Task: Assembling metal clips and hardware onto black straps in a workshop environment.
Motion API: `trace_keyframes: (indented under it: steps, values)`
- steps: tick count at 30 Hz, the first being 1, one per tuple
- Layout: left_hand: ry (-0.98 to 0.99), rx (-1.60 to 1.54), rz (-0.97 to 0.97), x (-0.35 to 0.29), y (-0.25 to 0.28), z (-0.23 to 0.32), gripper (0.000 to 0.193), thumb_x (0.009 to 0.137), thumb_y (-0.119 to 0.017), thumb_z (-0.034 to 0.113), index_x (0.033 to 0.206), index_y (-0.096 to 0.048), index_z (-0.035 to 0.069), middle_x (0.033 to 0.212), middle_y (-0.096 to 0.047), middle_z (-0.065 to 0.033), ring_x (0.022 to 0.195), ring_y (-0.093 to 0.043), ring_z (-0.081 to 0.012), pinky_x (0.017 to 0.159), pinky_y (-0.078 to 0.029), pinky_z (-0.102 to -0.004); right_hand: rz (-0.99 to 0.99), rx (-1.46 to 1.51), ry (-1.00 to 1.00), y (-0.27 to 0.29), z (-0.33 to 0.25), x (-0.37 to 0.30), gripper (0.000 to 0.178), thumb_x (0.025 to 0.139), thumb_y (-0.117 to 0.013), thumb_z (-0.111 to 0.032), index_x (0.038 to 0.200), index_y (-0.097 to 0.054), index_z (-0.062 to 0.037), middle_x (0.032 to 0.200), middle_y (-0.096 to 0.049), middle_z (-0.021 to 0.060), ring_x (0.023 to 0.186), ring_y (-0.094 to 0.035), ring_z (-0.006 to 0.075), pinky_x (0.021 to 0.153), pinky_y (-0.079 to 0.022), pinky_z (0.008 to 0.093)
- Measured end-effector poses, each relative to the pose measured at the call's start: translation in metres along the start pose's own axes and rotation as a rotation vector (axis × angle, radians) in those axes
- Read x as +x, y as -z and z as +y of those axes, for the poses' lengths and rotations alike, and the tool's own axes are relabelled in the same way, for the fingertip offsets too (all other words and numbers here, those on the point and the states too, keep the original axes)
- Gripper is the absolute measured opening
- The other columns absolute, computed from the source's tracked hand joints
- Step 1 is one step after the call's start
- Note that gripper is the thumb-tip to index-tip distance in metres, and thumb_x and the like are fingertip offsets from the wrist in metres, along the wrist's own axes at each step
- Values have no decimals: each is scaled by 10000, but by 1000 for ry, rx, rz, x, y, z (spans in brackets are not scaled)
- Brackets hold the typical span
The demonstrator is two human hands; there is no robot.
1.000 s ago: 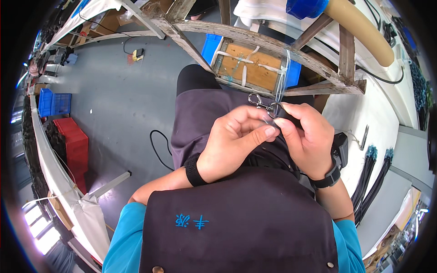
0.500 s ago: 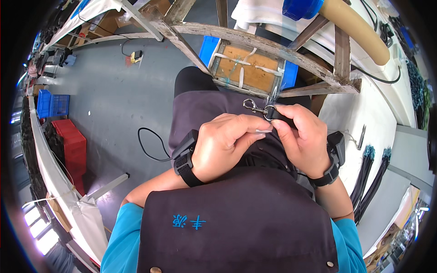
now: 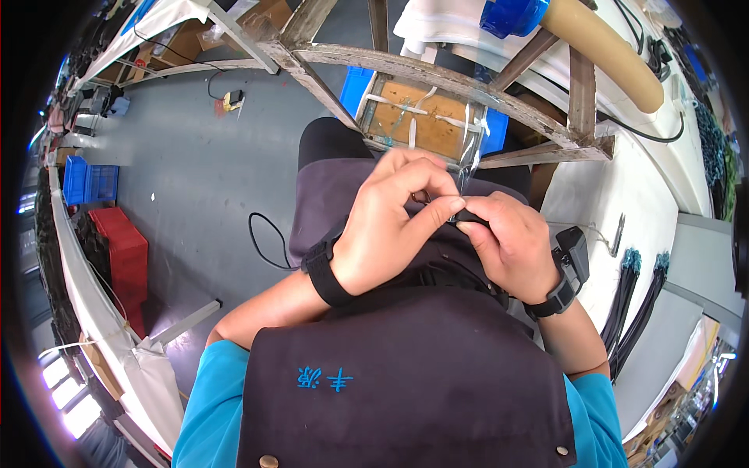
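My hands meet in front of my lap over a black strap with a metal snap hook. My right hand (image 3: 511, 238) is closed, pinching the black strap (image 3: 473, 219) between thumb and fingers. Against it, my left hand (image 3: 390, 218) is closed with thumb and forefinger pressed together at the strap's end, around the snap hook. Those fingers hide most of the hook; only a small dark glint shows between them. Just above the fingertips, a clear plastic strip (image 3: 467, 160) hangs down. A black band with a device sits on each wrist.
Ahead stands a worn wooden frame (image 3: 437, 72) over a wooden board tied with white strips (image 3: 413, 125). A cardboard tube (image 3: 605, 54) lies at the upper right. Black cord bundles (image 3: 624, 312) rest on the white table at right. Red crates (image 3: 118, 253) and a blue crate (image 3: 90, 181) stand left.
My left hand has risen and turned, its fingers now covering the snap hook that showed plainly before. My right hand keeps the strap and has shifted only slightly.
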State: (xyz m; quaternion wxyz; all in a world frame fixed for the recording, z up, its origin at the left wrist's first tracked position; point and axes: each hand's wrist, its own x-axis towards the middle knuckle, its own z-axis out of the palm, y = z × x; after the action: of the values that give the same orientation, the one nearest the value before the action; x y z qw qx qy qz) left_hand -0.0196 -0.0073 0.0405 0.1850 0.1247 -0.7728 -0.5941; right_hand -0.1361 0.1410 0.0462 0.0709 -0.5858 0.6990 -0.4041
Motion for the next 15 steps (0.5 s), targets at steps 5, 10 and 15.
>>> trace_keyframes:
  steps: [5,10,15]
  values:
    - [284,-515,-51,-3,-7,-17,231,854,-634,-4,976,-450,66,827,-562,11,776,-544,-46,700,-459,-201,-64,-4,2,1,1,-2,208,772,-673,-56,951,-572,-21,726,-542,123,639,-564,301,550,-446,385]
    - [449,-654,-29,-6,-10,-14,245,856,-629,-8,988,-439,73,793,-565,6,734,-555,-52,672,-452,-199,49,-46,-23,-8,-6,-9,308,721,-746,-104,973,-591,-19,809,-624,129,687,-614,295,601,-499,360]
    - [520,-764,-74,-8,-14,-8,215,887,-613,51,1031,-455,52,790,-565,7,743,-547,-49,683,-448,-199,129,-71,20,-10,-7,-20,262,705,-758,-93,906,-606,-24,795,-640,118,668,-626,278,577,-506,341]
